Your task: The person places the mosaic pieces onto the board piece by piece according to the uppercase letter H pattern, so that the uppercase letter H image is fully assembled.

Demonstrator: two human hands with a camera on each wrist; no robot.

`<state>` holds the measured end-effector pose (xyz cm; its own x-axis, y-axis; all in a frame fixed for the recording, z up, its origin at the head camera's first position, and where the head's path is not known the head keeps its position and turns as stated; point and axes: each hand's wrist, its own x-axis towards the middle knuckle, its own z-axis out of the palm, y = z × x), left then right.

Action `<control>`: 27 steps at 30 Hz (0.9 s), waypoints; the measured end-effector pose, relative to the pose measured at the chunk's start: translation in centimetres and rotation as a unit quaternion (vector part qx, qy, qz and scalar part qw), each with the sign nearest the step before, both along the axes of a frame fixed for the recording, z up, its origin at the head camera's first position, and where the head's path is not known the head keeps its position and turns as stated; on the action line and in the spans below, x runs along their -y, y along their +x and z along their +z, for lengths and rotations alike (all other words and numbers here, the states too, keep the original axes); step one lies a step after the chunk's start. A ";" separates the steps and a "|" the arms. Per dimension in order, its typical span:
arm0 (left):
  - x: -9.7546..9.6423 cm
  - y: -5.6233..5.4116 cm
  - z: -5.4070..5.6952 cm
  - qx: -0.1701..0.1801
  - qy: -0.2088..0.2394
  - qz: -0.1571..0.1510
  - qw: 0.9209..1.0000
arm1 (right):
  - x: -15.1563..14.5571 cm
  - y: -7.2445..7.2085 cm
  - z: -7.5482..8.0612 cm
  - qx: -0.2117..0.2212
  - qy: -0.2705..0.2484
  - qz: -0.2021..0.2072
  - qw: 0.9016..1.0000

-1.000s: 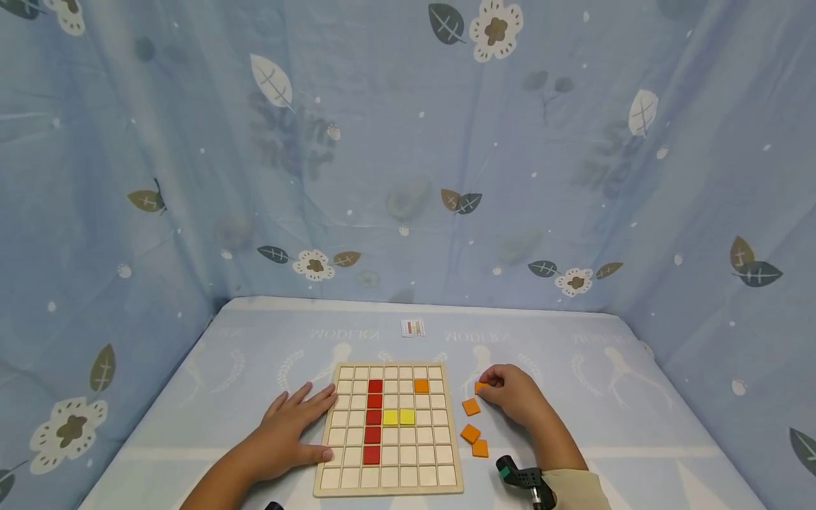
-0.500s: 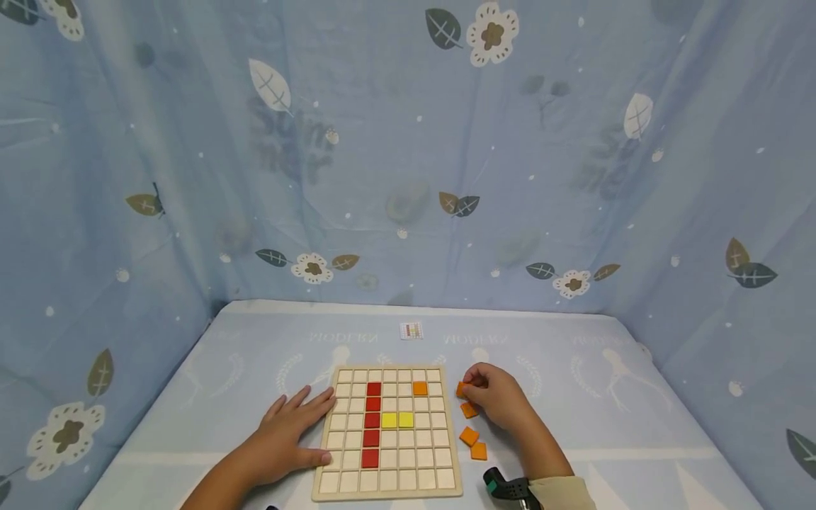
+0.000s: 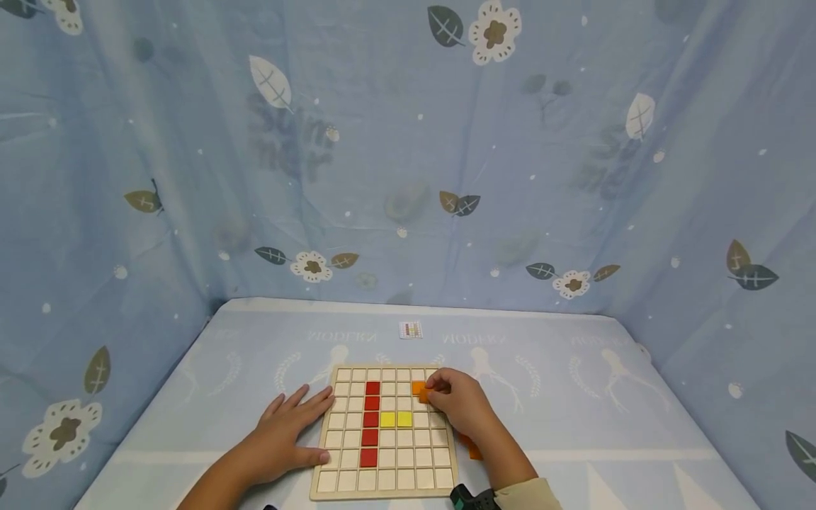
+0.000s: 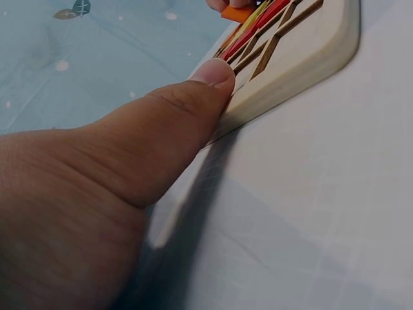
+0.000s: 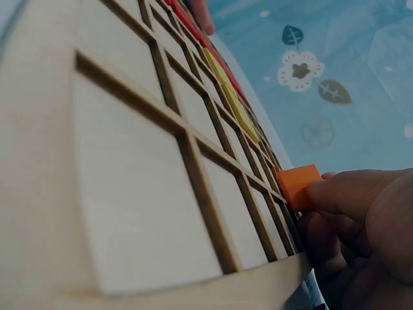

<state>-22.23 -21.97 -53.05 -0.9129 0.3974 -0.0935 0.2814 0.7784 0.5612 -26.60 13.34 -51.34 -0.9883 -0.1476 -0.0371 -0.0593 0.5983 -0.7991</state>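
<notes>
A wooden grid board lies on the table with a column of red tiles and two yellow tiles in its cells. One orange tile sits in the far row. My right hand pinches another orange tile between thumb and fingers, low over the board just nearer than that one. My left hand lies spread along the left edge, fingers straight, its thumb on the rim.
Loose orange tiles lie right of the board, partly hidden under the right forearm. A small printed card with a coloured grid lies beyond the board. Patterned blue cloth walls the table at back and sides.
My right hand has carried a pinched orange tile leftward from the table beside the board to over the board's far right cells. The left hand has stayed in place.
</notes>
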 end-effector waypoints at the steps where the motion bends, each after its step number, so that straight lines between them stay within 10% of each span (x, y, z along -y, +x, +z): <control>1: 0.0 0.0 0.0 0.000 0.001 -0.002 1.000 | 0.0 0.1 -0.1 -0.002 0.002 -0.001 1.000; 27: 0.0 0.2 0.0 0.000 -0.007 0.004 1.000 | 0.0 0.5 -0.6 -0.020 0.043 0.044 0.998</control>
